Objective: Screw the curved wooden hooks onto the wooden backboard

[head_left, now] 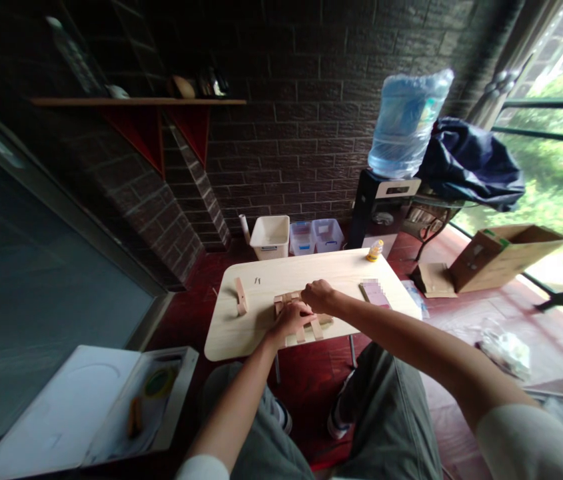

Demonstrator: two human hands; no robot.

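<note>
A small assembly of light wooden pieces (316,329) lies near the front edge of the pale table, with flat slats pointing toward me. My left hand (291,319) rests over its left part, fingers curled onto the wood. Just beyond, my right hand (318,295) is closed in a fist at the assembly's far side; whatever is in its fingers is hidden. Left of both hands a separate notched wooden piece (241,297) stands on the tabletop. Close to it lie a few tiny dark pieces (257,281), perhaps screws.
The table (241,340) also bears a yellow-labelled bottle (374,251) and a pinkish flat item (376,295) at right. Behind are plastic bins (271,252) and a water dispenser (378,213). An open white case (181,393) stands at left, a cardboard box (491,263) at right.
</note>
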